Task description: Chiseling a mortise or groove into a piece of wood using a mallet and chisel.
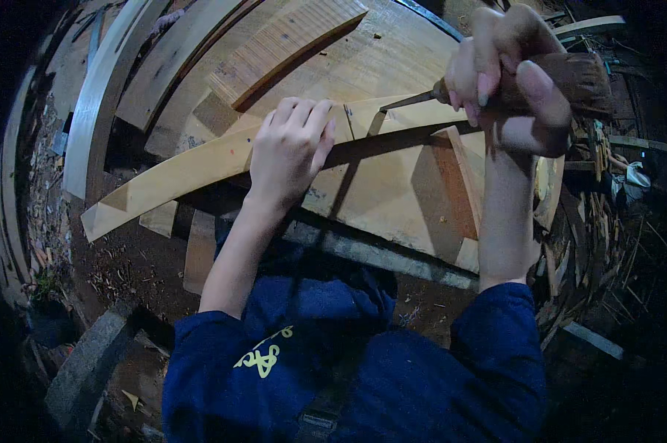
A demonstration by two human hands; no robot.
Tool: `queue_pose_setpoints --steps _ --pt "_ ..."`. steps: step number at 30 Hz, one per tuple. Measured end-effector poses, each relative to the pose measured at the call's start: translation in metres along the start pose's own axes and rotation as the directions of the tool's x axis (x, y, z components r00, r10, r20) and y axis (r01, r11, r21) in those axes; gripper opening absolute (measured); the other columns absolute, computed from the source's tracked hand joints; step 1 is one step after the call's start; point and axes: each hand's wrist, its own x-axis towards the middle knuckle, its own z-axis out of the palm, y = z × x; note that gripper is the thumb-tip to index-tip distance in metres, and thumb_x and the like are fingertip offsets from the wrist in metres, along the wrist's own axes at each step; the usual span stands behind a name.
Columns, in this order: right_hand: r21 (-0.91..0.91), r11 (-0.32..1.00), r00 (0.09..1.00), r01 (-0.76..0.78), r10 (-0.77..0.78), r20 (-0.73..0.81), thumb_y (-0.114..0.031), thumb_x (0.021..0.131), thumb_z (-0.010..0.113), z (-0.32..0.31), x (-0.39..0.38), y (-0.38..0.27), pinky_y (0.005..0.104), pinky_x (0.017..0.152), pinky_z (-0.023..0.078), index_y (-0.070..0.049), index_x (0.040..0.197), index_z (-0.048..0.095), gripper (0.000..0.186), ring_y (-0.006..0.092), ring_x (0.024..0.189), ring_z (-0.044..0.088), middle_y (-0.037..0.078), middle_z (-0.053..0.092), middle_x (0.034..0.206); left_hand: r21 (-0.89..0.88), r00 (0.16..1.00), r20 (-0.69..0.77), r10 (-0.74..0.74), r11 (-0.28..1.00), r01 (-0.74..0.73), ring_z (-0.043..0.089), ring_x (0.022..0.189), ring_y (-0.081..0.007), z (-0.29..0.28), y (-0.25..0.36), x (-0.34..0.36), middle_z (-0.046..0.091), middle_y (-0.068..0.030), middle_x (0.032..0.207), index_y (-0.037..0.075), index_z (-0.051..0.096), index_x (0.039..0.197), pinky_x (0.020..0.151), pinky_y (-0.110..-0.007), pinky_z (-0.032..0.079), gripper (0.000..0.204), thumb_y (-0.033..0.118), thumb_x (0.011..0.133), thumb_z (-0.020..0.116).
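A long, pale, curved wooden strip [193, 164] lies across the workbench top, with a dark line across it right of my left hand. My left hand [289, 148] presses on the strip, its fingers bent over it and the thumb along the near side. Raised above the strip's right part, my right hand [521, 81] is closed round a chisel-like tool [588, 81] with a thick brown wooden handle. Its thin dark metal blade slants down to the left, and the tip meets the strip just right of the line. How the tip is shaped is too small to tell.
Beyond the strip lies a curved, ridged wood block [289, 48]. Larger curved boards [97, 96] lean at the left. A thin reddish-brown wood piece [459, 177] sits under the strip's right part. Wood scraps [599, 221] and shavings cover the ground, and a grey block [90, 369] stands lower left.
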Motion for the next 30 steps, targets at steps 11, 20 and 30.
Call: queue_pose_setpoints --steps 11,20,30 --pt "-0.008 0.999 0.998 0.053 -0.053 0.041 -0.019 0.088 0.048 -0.010 -0.012 0.004 0.0302 0.048 0.040 0.000 0.083 0.044 0.020 0.0139 0.046 0.043 0.007 0.044 0.068 -0.561 0.913 -0.408 0.016 0.785 -0.264 0.065 0.090 -0.0228 -0.060 0.024 0.086 0.067 -0.0142 0.099 0.000 0.066 0.103 0.080 -0.034 0.050 0.019 0.004 0.086 0.058" --pt "0.025 0.987 0.987 0.160 -0.160 0.008 -0.030 0.091 0.049 -0.041 -0.033 0.034 0.0352 0.051 0.046 0.005 0.102 0.057 0.037 0.0258 0.061 0.057 0.015 0.059 0.076 -0.962 0.860 -0.109 0.498 0.165 -0.218 0.068 0.087 -0.0242 -0.103 0.086 0.161 0.066 -0.0185 0.090 -0.011 0.053 0.122 0.078 -0.037 0.056 0.062 0.040 0.090 0.066" --pt "-0.397 0.917 0.982 -0.045 -0.031 -0.184 -0.015 0.086 0.069 -0.029 -0.044 0.018 0.0370 0.095 0.048 -0.004 0.121 0.053 0.040 0.0195 0.109 0.058 0.010 0.060 0.115 -0.958 0.872 0.217 0.439 0.265 0.105 0.065 0.068 -0.0133 -0.077 0.092 0.181 0.066 -0.0084 0.076 -0.002 0.063 0.090 0.061 -0.028 0.054 0.025 0.019 0.082 0.073"
